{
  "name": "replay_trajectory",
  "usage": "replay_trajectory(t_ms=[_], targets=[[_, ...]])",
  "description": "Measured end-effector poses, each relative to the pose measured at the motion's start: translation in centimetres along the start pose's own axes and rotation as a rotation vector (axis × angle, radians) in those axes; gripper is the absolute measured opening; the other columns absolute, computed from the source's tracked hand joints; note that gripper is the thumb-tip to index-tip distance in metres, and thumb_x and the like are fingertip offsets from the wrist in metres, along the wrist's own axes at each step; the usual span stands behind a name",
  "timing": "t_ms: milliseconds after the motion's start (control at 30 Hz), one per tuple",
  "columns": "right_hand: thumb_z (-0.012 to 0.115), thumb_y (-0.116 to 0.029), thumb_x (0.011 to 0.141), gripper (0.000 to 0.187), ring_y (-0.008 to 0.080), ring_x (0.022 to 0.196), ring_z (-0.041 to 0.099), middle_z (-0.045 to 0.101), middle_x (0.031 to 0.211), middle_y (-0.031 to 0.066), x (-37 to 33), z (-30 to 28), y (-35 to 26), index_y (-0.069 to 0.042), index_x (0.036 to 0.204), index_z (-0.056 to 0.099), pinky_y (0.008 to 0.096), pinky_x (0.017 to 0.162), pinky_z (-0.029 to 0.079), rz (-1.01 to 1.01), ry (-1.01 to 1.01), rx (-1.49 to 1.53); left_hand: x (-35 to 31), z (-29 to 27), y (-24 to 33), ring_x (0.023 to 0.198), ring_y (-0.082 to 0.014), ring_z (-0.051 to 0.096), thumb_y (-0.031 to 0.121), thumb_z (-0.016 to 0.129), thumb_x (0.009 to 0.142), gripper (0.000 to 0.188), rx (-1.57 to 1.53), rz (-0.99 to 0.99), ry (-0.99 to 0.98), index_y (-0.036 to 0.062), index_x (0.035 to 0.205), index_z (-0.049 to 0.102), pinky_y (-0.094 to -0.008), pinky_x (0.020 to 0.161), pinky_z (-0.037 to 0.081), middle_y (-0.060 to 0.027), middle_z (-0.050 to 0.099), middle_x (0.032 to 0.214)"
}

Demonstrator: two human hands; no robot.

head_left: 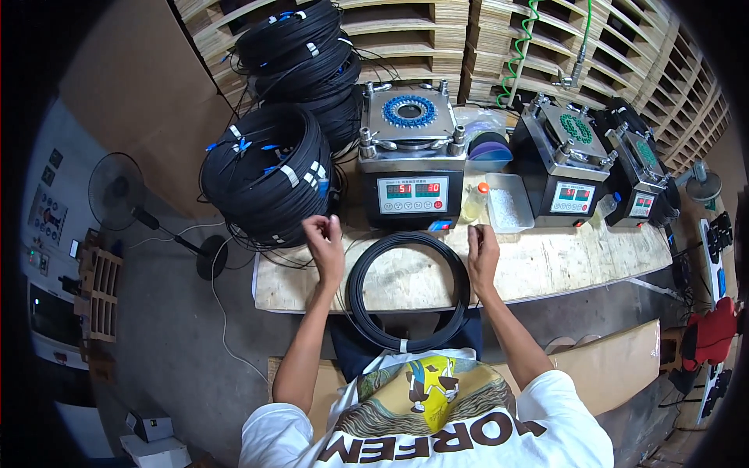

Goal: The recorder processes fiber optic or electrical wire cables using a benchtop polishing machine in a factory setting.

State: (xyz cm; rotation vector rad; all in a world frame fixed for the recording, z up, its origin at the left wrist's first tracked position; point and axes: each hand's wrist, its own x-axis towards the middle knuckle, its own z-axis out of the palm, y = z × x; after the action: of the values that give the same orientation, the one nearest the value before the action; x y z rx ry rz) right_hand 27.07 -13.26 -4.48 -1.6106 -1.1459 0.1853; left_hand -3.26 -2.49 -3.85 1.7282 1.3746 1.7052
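A coil of black cable [356, 292], tied with a white band at its near side, rests across the table's front edge and above my lap. My left hand [324, 243] is raised to the left of this coil, thumb and fingers pinched together. On the other side my right hand [484, 251] hovers just beyond the coil's right edge, its fingers curled in. Whatever either pinch holds is too small to make out. A tall stack of black cable coils [261, 175] with blue connectors and white tags stands close to my left hand.
A boxy machine [411, 183] with a steel top, a blue ring and a lit display stands ahead. Two similar machines, a near one [563, 168] and a farther one [640, 179], are at right. Between are a red-capped bottle [473, 204] and a white tray [521, 225]. A fan [121, 191] stands left.
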Motion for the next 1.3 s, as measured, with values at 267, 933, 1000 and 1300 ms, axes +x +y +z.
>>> replay_trajectory(t_ms=[267, 933, 1000, 1300], targets=[[0.044, -0.019, 0.108, 0.029, 0.0139, 0.057, 0.055, 0.061, 0.068, 0.0081, 3.1, 1.8, -7.2, -0.001, 0.095, 0.061, 0.0310, 0.054, 0.043, 0.013, -0.152, 0.327, 2.6, 4.1, 10.5, 0.070, -0.0083, 0.059, 0.014, 0.043, 0.108, 0.023, -0.474, -0.065, -0.355, 0.0005, 0.111, 0.061, -0.0239, 0.067, 0.049, -0.0025, 0.063, 0.076], [0.052, -0.010, 0.102, 0.018, 0.0175, 0.080, 0.061, 0.065, 0.089, 0.0180, 1.8, 4.6, -9.0, 0.007, 0.106, 0.059, 0.0319, 0.073, 0.048, 0.061, -0.421, 0.596, 0.9, 9.0, 15.3, 0.095, -0.0118, 0.065, 0.018, 0.055, 0.104, 0.030, -0.765, -0.173, -0.553, -0.0050, 0.122, 0.065, -0.0261, 0.084, 0.052, -0.0087, 0.072, 0.108], [0.051, -0.008, 0.101, 0.021, 0.0198, 0.088, 0.064, 0.067, 0.096, 0.0200, 1.3, 4.9, -8.9, 0.009, 0.112, 0.058, 0.0323, 0.081, 0.050, 0.071, -0.413, 0.670, 1.6, 9.1, 15.2, 0.089, -0.0106, 0.063, 0.019, 0.058, 0.104, 0.030, -0.637, -0.116, -0.546, -0.0049, 0.119, 0.067, -0.0257, 0.080, 0.051, -0.0078, 0.073, 0.098], [0.051, -0.011, 0.104, 0.021, 0.0078, 0.064, 0.053, 0.059, 0.070, 0.0052, 1.7, 3.4, -9.9, 0.006, 0.095, 0.062, 0.0267, 0.055, 0.042, 0.069, -0.467, 0.671, 2.7, 8.4, 17.2, 0.067, -0.0055, 0.062, 0.017, 0.064, 0.101, 0.028, -0.828, -0.238, -0.536, -0.0008, 0.121, 0.069, -0.0209, 0.060, 0.052, -0.0058, 0.072, 0.084]])
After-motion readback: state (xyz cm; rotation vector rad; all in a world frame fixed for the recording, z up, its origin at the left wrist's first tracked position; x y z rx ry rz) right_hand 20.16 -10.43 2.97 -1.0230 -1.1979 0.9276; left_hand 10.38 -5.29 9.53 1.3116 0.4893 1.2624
